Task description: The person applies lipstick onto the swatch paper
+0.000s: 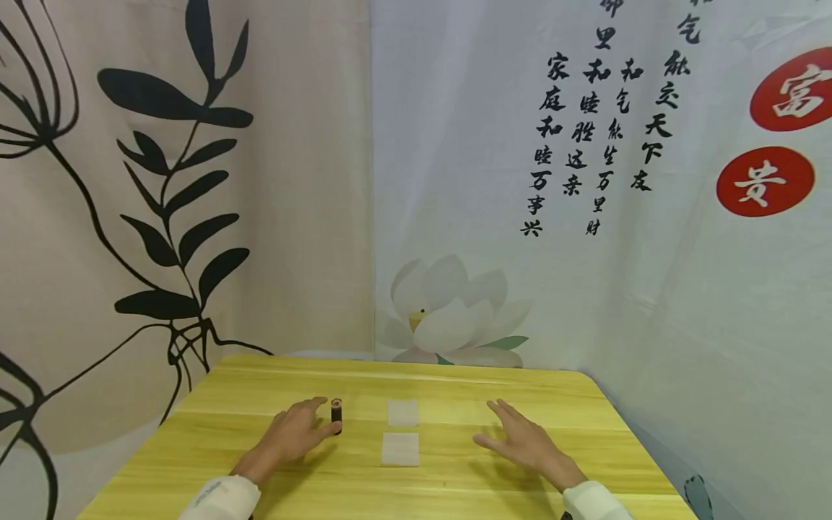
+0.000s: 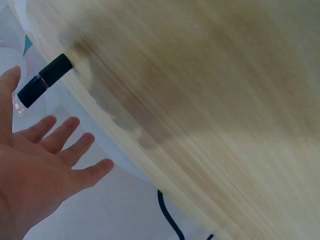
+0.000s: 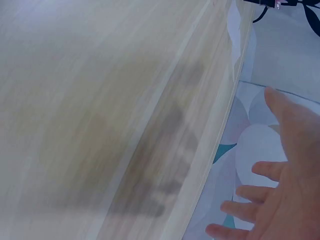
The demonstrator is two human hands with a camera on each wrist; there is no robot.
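A small black tube, resembling a lipstick, stands upright on the wooden table. In the left wrist view the same tube shows a thin band round its middle and a clear, shiny end. My left hand is beside it with fingers and thumb spread, the thumb close to the tube's lower part; contact cannot be told. Over the right half of the table my right hand hovers, fingers extended and holding nothing. Between the hands lie a far white square and a near white square, both flat.
The yellow wood-grain table ends at a back edge before a printed wall cloth with plants, a lotus and writing. Shadows of both hands fall on the tabletop. At the right wrist view's top edge, part of a black object shows.
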